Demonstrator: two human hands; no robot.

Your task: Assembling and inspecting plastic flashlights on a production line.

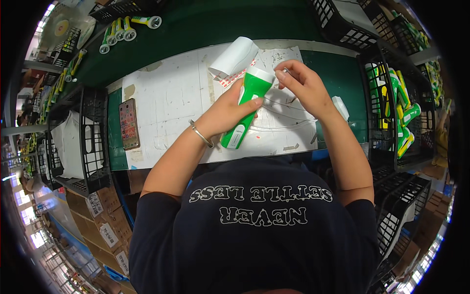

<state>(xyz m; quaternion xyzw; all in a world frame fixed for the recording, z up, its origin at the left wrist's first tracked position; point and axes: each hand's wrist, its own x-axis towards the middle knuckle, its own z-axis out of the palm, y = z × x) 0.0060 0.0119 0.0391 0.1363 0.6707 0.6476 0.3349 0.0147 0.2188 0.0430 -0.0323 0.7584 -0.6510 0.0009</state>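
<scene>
My left hand (pixel 226 111) is wrapped round the body of a green flashlight (pixel 237 133) with a white head. The flashlight is tilted, its head pointing up and away from me. Close to the right of that head, my right hand (pixel 308 90) has its thumb and index finger pinched together. What they hold, if anything, is too small to make out. Beyond the flashlight, a white roll (pixel 236 56) lies on the white work sheet (pixel 171 88), beside a strip with red marks (pixel 232 79). A thin pale cord (pixel 286 128) curves under my right forearm.
A phone (pixel 129 124) lies at the sheet's left. Several flashlights (pixel 129 33) rest on the green table at the far left. The right-hand black crate (pixel 374 110) contains more of them. Another black crate (pixel 95 139) stands left, and a white object (pixel 340 108) sits beside my right forearm.
</scene>
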